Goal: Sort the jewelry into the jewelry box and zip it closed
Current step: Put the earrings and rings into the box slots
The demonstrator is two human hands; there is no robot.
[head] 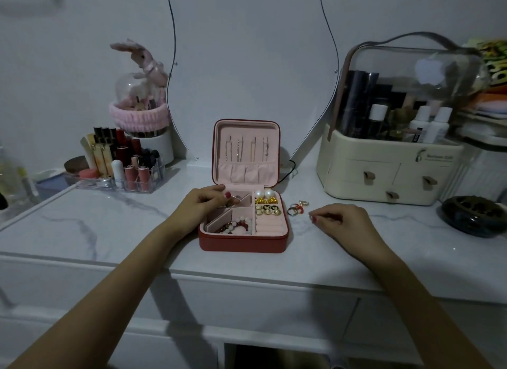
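A red jewelry box [242, 242] with pink lining stands open on the marble top, lid upright with several necklaces hung inside. Its tray holds pearl earrings [264, 194], gold and black earrings [267, 208] and a red-and-white bead bracelet [237, 226]. My left hand [204, 204] lies over the box's far-left compartment, fingers curled on a small piece there. My right hand [338, 219] rests on the table right of the box, its fingertips pinching a small ring. Several loose rings [296, 208] lie on the table between box and right hand.
A clear lipstick organizer [118, 173] stands at back left, with a pink-banded dome holding a plush rabbit [142, 64] behind it. A cream cosmetics case [389, 173] with drawers fills the back right. A dark bowl [473, 215] sits far right. A mirror [252, 66] leans behind the box.
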